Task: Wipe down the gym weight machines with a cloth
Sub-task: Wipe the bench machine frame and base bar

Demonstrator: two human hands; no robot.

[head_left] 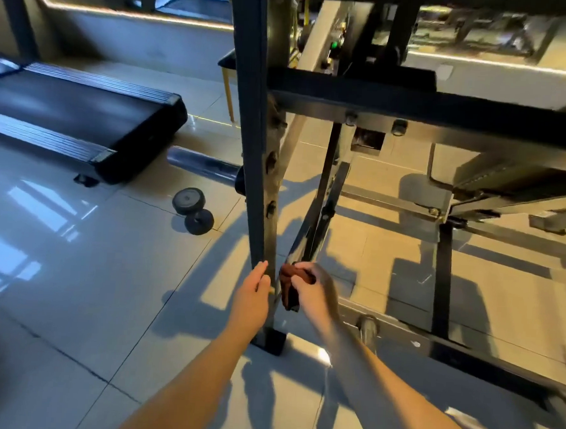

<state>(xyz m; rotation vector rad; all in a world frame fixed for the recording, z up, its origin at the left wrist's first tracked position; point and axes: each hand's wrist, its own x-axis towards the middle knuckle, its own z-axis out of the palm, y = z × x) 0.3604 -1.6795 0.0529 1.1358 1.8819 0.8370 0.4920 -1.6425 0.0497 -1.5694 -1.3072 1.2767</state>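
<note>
1. The left grip (254, 285), a bare hand, was laid against the left edge of the dark upright post (259, 146) of the weight machine (414, 103), low down near its foot. Its fingers were held fairly straight along the metal and nothing was held in it.
2. The right grip (315, 287) was closed around a bunched dark reddish-brown cloth (288, 289).
3. The cloth was pressed to the right side of the same post, just beside the left grip, where slanted bars met the post; part of it hung below the fingers.
4. Both forearms were stretched forward from the near edge of the view.
5. A black dumbbell (192, 210) was seen lying on the glossy tiled floor (72, 284), left of the post and farther away.
6. A chrome bar (202, 163) was seen projecting leftward from the post, beyond the dumbbell.
7. A black treadmill (82, 119) was placed at the far left.
8. A short metal peg (367, 325) was seen on the low frame rail, right of the cloth.
</note>
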